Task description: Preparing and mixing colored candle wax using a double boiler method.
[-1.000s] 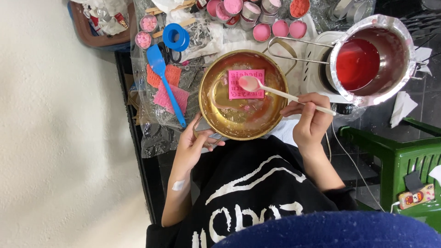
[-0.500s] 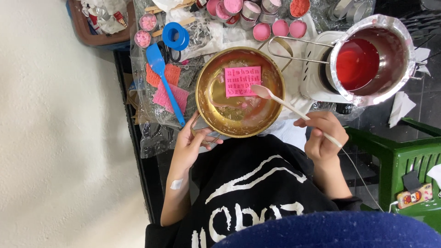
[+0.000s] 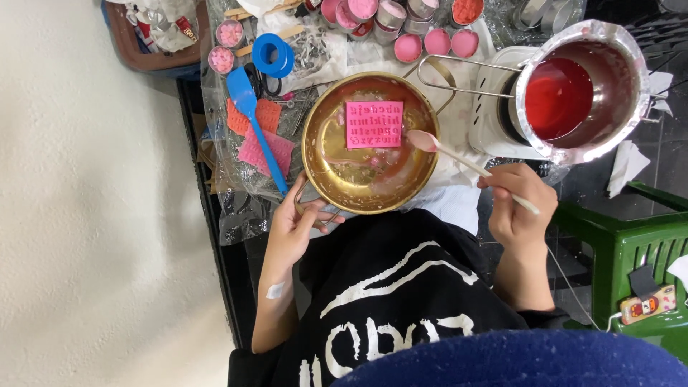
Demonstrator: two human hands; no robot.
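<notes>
Right hand (image 3: pixel 522 208) fingers pinching long pale plastic spoon (image 3: pixel 459 158), axis slanting up-left, bowl over rim of round brass-coloured metal bowl (image 3: pixel 337 179). Left hand (image 3: pixel 292 228) fingers curled on bowl's wire handle (image 3: pixel 309 203); pink rectangular letter mould (image 3: pixel 374 124) just left of spoon tip.

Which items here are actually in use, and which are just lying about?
In use:
- left hand on the gold bowl
- right hand holding the spoon
- pink letter mould inside the bowl

Lying about:
- blue spatula
- blue tape roll
- pot of red liquid

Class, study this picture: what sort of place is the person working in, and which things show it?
Probably a home craft table for wax or soap moulding: a pot of red liquid on a small heater, a pink letter mould in a gold bowl, and small tins with pink fill.
</notes>
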